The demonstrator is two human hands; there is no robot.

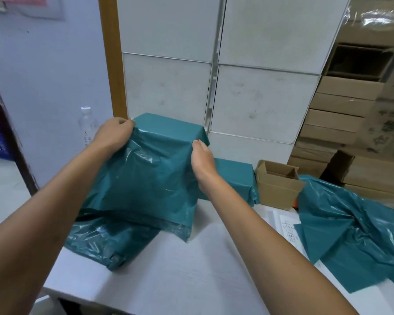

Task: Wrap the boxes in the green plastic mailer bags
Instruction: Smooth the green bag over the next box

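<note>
A box covered by a green mailer bag (150,169) stands on the white table (168,269) in front of me, the bag's open end hanging loose toward me. My left hand (115,133) grips the bag at the box's top left corner. My right hand (200,155) pinches the plastic at the box's right edge. A second green-wrapped box (234,176) sits behind my right wrist. Another green bag (109,242) lies crumpled under the front left of the wrapped box. Loose green mailer bags (350,230) lie spread at the right.
An open cardboard box (278,185) stands right of the wrapped boxes. Stacked white boxes (259,98) form a wall behind. Brown cartons (341,114) pile up at the far right. A clear bottle (87,126) stands at the left. Paper sheets (287,226) lie by the loose bags.
</note>
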